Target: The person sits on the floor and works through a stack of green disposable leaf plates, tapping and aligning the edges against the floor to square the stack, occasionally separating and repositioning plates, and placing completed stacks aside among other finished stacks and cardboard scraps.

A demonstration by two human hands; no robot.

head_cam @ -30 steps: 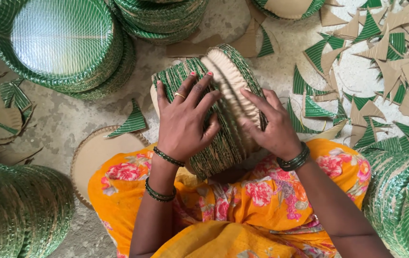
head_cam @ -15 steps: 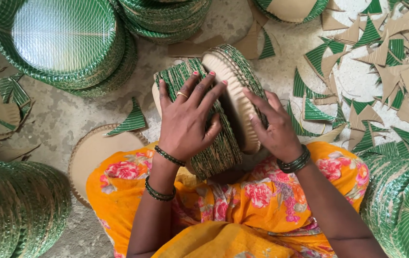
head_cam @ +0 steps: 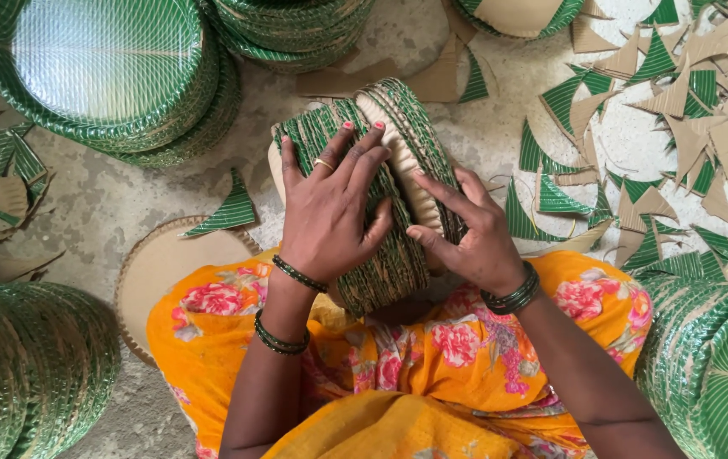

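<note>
A thick stack of plates (head_cam: 381, 195), green with ribbed rims and brown paper backs, stands on edge in the lap of a person in an orange flowered dress (head_cam: 432, 374). The left hand (head_cam: 330, 212) lies flat over the near side of the stack, fingers spread wide and pressed against the rims, pink nails pointing away and a ring on one finger. The right hand (head_cam: 466, 238) cups the other side, its fingers curled into the rims and parting a few plates from the rest. Both hands hold the stack between them; neither is closed into a fist.

Beyond the left hand, up and to the left, sits a nested pile of green plates (head_cam: 109, 68) lying face up, its top plate glossy. Straight beyond the fingertips is another green pile (head_cam: 296, 30), partly out of view. Near the left wrist a single plate (head_cam: 172, 272) lies brown side up on the floor, with a green wedge-shaped scrap (head_cam: 228, 212) on its far edge. To the right of the right hand, many triangular offcuts (head_cam: 661, 110), green on one side and brown on the other, are scattered across the floor. Low beside each elbow stands one more green pile: one at the left (head_cam: 24, 365), one at the right (head_cam: 712, 357).
</note>
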